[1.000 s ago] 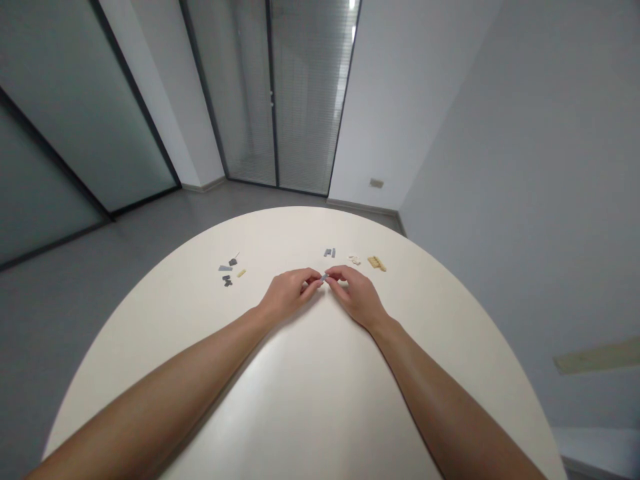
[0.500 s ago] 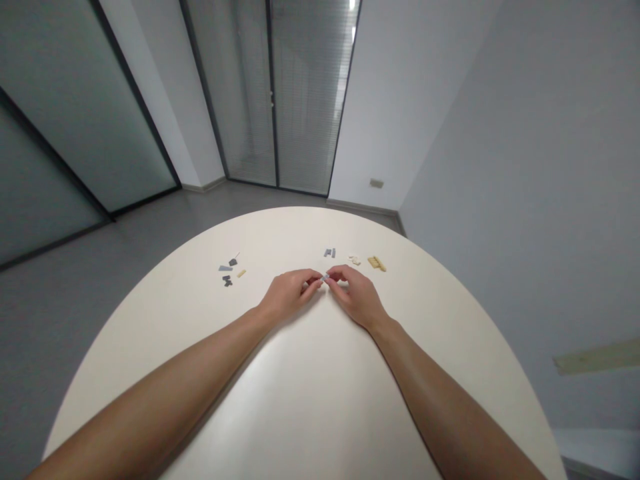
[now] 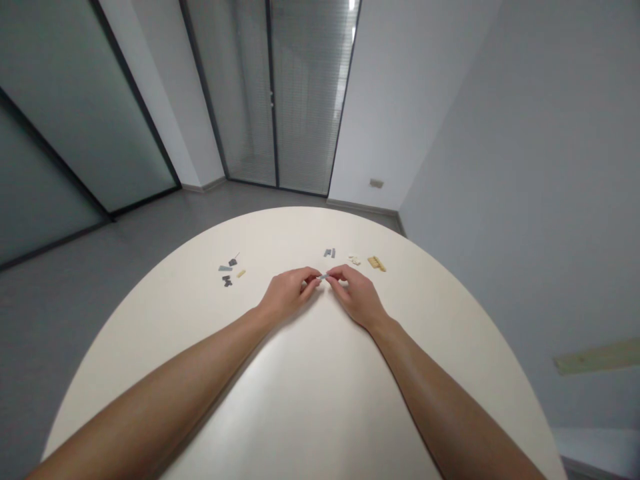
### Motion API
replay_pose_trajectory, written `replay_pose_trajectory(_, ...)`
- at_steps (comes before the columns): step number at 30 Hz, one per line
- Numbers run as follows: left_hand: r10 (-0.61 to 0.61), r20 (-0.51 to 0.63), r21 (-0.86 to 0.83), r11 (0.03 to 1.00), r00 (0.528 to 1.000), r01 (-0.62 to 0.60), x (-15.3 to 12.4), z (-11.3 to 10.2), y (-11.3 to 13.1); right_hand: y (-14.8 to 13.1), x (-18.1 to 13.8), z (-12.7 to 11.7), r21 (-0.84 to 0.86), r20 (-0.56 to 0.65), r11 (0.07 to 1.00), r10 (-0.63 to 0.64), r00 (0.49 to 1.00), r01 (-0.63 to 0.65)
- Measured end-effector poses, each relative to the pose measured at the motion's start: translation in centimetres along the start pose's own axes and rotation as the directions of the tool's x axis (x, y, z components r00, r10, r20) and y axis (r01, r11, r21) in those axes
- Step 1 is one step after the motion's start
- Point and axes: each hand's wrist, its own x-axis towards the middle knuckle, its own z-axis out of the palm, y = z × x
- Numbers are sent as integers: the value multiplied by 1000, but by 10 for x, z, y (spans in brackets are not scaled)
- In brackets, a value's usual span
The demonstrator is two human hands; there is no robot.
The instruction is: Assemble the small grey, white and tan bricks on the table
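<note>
Grey plastic piece (image 3: 324, 276): you are holding this small brick piece in the air between your two hands, above the far half of the surface; its exact shape is too small to make out.

Left hand (image 3: 287, 292): your grip is clamping the left end of the piece, with your fingertips (image 3: 313, 281) pressed against it.

Right hand (image 3: 357, 297): your grip is clamping the right end of the piece, so your two hands are meeting at it with only the piece between them.

Surface (image 3: 320, 393): this round cream tabletop is carrying all the loose pieces, and your forearms are stretching across it.

Left group: a light grey plate (image 3: 225, 269), two dark grey pieces (image 3: 227, 281) and a small yellow piece (image 3: 241, 273) are lying beyond your left hand, near one another.

Right group: grey pieces (image 3: 329, 253), small cream pieces (image 3: 355, 261) and a tan plate (image 3: 377, 263) are lying in a row beyond your right hand.

Room: a glass door with blinds (image 3: 310, 87) is standing beyond the grey floor (image 3: 100, 280).
</note>
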Motion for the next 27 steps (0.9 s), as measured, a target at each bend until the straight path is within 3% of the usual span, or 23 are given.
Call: replay_pose_trajectory(27, 13, -57, 6, 1000, 998, -13, 1, 5, -7, 2, -1, 0, 13, 55, 1000, 16, 998, -17)
